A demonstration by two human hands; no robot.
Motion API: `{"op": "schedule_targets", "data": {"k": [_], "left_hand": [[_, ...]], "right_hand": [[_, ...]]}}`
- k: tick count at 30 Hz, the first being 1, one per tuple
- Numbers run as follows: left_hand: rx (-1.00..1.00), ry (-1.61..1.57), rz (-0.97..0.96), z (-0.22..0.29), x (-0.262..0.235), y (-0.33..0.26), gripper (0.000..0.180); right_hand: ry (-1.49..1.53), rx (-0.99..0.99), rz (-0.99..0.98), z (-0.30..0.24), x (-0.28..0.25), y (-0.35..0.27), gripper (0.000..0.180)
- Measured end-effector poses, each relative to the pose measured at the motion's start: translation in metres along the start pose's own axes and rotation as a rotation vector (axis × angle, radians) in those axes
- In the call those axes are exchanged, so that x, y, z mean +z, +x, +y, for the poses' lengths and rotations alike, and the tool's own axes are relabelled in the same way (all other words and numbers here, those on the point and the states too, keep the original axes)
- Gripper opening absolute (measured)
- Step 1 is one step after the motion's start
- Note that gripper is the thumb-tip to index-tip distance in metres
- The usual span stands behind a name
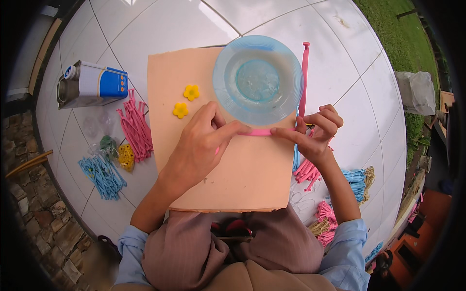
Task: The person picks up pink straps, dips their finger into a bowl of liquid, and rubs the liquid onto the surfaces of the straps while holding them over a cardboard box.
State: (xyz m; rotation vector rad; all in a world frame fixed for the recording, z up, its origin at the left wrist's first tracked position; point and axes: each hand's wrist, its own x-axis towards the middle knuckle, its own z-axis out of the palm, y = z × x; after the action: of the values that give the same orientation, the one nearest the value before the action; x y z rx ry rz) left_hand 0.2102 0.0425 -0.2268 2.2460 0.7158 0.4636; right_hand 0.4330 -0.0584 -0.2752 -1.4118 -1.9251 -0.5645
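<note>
A peach board (pixel 228 184) rests across the person's lap, its far end reaching over the white tiled floor (pixel 340 82). On the board, both hands press a pink strip (pixel 264 132) flat: the left hand (pixel 199 145) lies over its left end with thumb and forefinger closed on it, and the right hand (pixel 318 128) pins the right end with an outstretched forefinger, the other fingers curled. The strip bends at the right hand and runs away up the right side of a clear blue bowl (pixel 258 80), which stands on the far right part of the board, just beyond the hands. Two yellow flowers (pixel 186 101) lie on the board left of the bowl. On the floor to the left lie a pink bundle (pixel 136 127), a blue bundle (pixel 103 175) and, farther off, a tin can (pixel 92 85) on its side. More pink and blue bundles (pixel 335 194) lie to the right.
</note>
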Motion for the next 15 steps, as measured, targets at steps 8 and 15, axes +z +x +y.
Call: {"op": "schedule_targets", "data": {"k": [8,15], "left_hand": [[-0.013,-0.009,0.016,-0.001,0.002,0.001,0.036],[0.182,-0.011,0.091,-0.011,0.008,-0.014,0.032]], "right_hand": [[0.051,0.066,0.000,0.002,0.006,-0.008,0.037],[0.696,0.754,0.120,-0.038,0.004,-0.012,0.052]]}}
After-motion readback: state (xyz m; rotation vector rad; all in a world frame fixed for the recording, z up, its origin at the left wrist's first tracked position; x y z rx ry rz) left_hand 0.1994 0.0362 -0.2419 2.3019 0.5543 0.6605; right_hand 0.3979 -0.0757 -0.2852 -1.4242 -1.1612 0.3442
